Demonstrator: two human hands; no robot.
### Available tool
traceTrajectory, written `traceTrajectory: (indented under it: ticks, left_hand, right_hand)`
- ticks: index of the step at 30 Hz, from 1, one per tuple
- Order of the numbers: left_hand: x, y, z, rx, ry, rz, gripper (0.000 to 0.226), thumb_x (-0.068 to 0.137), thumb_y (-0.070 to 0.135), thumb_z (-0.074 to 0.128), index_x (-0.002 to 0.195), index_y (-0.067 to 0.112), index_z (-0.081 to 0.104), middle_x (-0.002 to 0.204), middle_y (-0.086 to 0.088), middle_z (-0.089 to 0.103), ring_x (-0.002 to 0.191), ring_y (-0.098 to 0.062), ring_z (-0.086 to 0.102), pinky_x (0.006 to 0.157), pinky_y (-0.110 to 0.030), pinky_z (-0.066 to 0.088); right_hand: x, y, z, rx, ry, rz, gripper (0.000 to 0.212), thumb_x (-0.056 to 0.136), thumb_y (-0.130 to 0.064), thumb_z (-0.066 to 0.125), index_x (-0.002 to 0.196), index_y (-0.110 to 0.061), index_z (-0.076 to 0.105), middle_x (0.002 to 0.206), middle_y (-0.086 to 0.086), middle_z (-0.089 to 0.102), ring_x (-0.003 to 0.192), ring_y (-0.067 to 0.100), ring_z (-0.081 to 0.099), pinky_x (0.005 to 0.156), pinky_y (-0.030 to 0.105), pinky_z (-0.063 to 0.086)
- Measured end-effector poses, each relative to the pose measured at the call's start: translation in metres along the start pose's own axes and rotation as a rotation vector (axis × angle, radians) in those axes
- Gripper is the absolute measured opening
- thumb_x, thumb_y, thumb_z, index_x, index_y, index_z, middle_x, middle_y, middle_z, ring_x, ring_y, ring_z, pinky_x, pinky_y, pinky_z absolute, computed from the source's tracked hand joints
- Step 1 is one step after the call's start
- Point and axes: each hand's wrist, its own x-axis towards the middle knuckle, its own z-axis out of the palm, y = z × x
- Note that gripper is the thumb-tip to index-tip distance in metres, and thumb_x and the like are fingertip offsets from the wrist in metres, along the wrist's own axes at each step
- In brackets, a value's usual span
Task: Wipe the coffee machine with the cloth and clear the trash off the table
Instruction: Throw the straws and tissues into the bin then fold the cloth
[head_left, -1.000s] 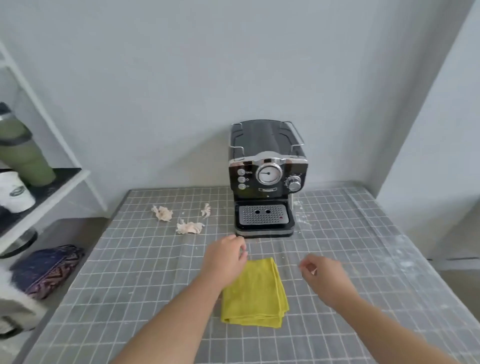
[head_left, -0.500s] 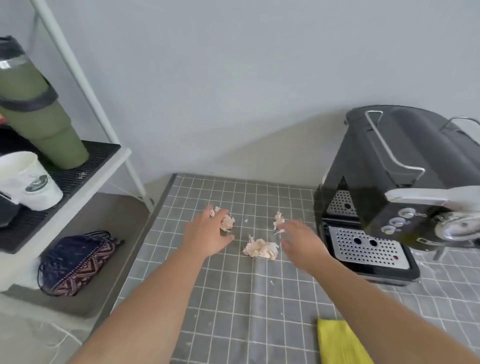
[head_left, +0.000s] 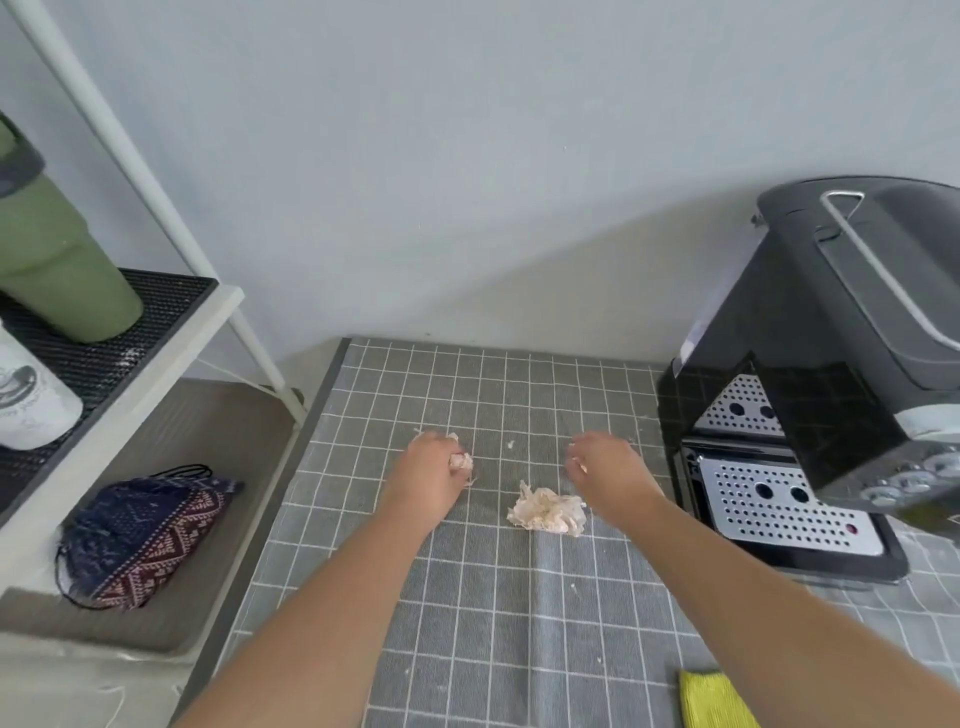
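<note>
Your left hand (head_left: 431, 475) was curled around a crumpled paper scrap (head_left: 461, 461), fingers pinching it against the checked surface (head_left: 467, 597). Your right hand (head_left: 608, 473) was cupped with fingers bent down; whether it gripped anything I could not tell. A larger paper wad (head_left: 546, 512) lay loose between your hands, just beside the right. The coffee machine (head_left: 831, 364) stood right of your right hand, the yellow cloth (head_left: 714, 701) beneath your right forearm.

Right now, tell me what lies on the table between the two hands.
In the head view, between the left hand and right hand: a crumpled paper wad, nearer the right, on gridded cloth.
</note>
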Motion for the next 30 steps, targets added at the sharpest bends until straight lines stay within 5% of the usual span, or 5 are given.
traceTrajectory:
  ticks: [5,10,15,22,30]
  left_hand:
    - [-0.024,-0.002,-0.002,-0.02,0.064,0.014,0.02,0.089,0.018,0.063,0.107,0.013,0.069,0.109,-0.002,0.062,0.087,-0.012,0.051,0.077,-0.019,0.038]
    - [-0.054,0.004,-0.002,0.017,0.06,0.036,0.02,0.089,0.017,0.062,0.107,0.013,0.069,0.108,-0.002,0.062,0.086,-0.01,0.049,0.076,-0.017,0.035]
    - [-0.075,0.045,-0.004,0.029,0.056,0.068,0.019,0.087,0.018,0.064,0.105,0.014,0.069,0.107,-0.001,0.063,0.088,-0.015,0.057,0.079,-0.026,0.048]
    - [-0.139,0.217,0.056,0.013,-0.077,0.368,0.021,0.088,0.025,0.063,0.107,0.018,0.065,0.109,0.003,0.06,0.093,-0.016,0.058,0.079,-0.028,0.046]
    - [-0.279,0.45,0.19,0.001,-0.4,0.802,0.013,0.087,0.023,0.063,0.098,0.016,0.064,0.103,-0.001,0.059,0.093,-0.018,0.058,0.079,-0.028,0.048]
  right_hand:
    - [-0.046,-0.016,0.0,-0.001,-0.176,-0.211,0.052,0.088,-0.044,0.057,0.135,-0.024,0.049,0.152,-0.013,0.034,0.137,0.011,0.035,0.116,0.033,0.026]
    - [-0.052,-0.013,0.023,-0.064,-0.103,-0.23,0.019,0.089,-0.008,0.056,0.106,-0.014,0.063,0.117,0.0,0.059,0.101,0.019,0.059,0.086,0.03,0.05]
    - [-0.089,0.01,0.001,0.137,0.069,-0.203,0.026,0.084,0.001,0.051,0.101,-0.009,0.067,0.106,0.003,0.063,0.099,0.022,0.059,0.082,0.029,0.048]
    - [-0.238,0.16,-0.048,0.244,0.27,0.063,0.031,0.083,0.002,0.051,0.107,-0.01,0.067,0.109,0.001,0.064,0.1,0.021,0.061,0.079,0.021,0.04]
    - [-0.493,0.367,-0.044,0.261,0.435,0.548,0.027,0.079,-0.003,0.055,0.099,-0.015,0.07,0.103,0.001,0.064,0.092,0.027,0.063,0.074,0.036,0.049]
